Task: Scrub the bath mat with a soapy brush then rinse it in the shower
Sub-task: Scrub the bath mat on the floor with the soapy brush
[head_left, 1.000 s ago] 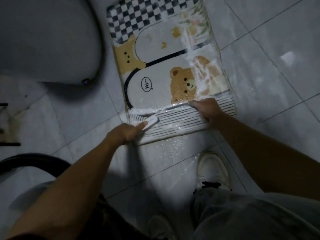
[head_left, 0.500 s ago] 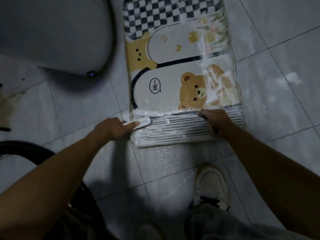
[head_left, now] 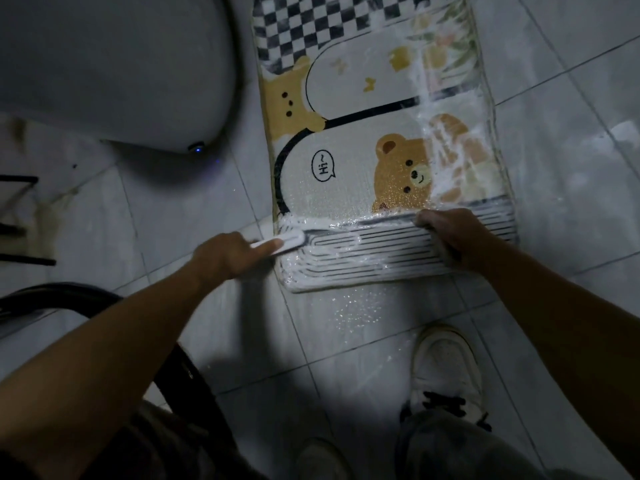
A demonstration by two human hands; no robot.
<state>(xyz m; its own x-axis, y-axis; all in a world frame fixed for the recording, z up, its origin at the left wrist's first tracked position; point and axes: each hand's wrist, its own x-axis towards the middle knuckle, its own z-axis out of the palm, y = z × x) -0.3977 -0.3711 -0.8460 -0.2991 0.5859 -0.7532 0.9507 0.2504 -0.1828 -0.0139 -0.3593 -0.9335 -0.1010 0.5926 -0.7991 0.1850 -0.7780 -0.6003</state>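
At mat [head_left: 346, 188] end, left hand [head_left: 228, 254] gripped brush [head_left: 289, 241], right hand [head_left: 450, 233] pressed down, fingers bent, grip unclear; middle looked unscrubbed, rinse undone

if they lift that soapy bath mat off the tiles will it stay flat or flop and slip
Probably floppy: the bath mat lies thin and flat on the tiles, so it would likely sag. Likely slippery, with foam streaked across it. Possibly heavy for its size if soaked; its surface glistens wet.

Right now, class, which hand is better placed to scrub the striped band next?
Left: the left hand grips the brush, bristles on the bath mat; the right hand only rests there.
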